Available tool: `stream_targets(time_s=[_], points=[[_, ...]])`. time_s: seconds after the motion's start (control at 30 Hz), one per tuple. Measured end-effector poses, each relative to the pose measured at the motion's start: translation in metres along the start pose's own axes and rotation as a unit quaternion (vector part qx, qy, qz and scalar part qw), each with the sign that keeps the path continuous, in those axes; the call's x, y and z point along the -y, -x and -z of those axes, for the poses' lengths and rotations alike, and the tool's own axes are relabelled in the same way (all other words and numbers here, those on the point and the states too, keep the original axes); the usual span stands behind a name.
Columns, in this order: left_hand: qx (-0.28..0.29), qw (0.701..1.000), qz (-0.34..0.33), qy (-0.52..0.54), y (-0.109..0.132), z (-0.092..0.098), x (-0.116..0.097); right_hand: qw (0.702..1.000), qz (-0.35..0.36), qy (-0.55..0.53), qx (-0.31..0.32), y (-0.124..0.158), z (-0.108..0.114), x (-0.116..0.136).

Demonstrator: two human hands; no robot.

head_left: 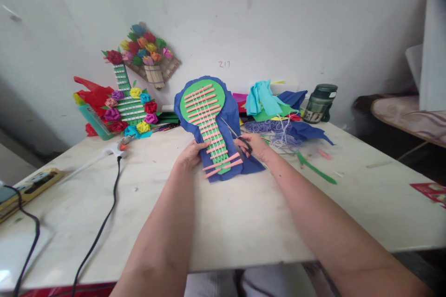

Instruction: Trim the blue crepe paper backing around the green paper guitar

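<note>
A green paper instrument shape with pink strips and white strings lies on dark blue paper, which juts out unevenly around it. My left hand grips the lower left edge of the piece, thumb on top. My right hand is closed around the dark handles of a pair of scissors. The scissor blades point up and left over the blue paper, right of the green neck. Loose blue paper hangs at the lower right, below my right hand.
A glue gun with a black cord and a power strip are at left. Paper flowers stand behind. Crepe paper, purple yarn, a green strip and a dark bottle lie or stand at right.
</note>
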State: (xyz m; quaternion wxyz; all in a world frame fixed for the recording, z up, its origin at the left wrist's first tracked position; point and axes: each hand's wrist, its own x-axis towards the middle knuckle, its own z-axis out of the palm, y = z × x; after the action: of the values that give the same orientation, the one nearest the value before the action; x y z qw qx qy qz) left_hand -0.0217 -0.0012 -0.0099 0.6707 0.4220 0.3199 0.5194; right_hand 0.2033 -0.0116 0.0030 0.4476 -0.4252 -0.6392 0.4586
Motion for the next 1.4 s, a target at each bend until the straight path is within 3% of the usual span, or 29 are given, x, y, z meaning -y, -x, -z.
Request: stream_targets(time_s=[0.23, 0.67, 1.27, 1.4], points=[[-0.001, 1.000, -0.004, 0.002, 0.000, 0.000, 0.000, 1.000, -0.002, 0.010, -0.022, -0.001, -0.002, 0.000], [0.001, 1.000, 0.009, 0.000, 0.003, -0.002, -0.002, 0.999, -0.010, -0.027, 0.023, 0.006, 0.003, 0.005], [0.008, 1.000, 0.011, -0.002, 0.002, 0.000, -0.001, 1.000, -0.009, 0.000, -0.024, 0.003, -0.003, 0.005], [0.010, 1.000, 0.008, -0.007, 0.002, 0.000, -0.001, 1.000, -0.009, -0.008, -0.009, 0.005, -0.003, 0.007]])
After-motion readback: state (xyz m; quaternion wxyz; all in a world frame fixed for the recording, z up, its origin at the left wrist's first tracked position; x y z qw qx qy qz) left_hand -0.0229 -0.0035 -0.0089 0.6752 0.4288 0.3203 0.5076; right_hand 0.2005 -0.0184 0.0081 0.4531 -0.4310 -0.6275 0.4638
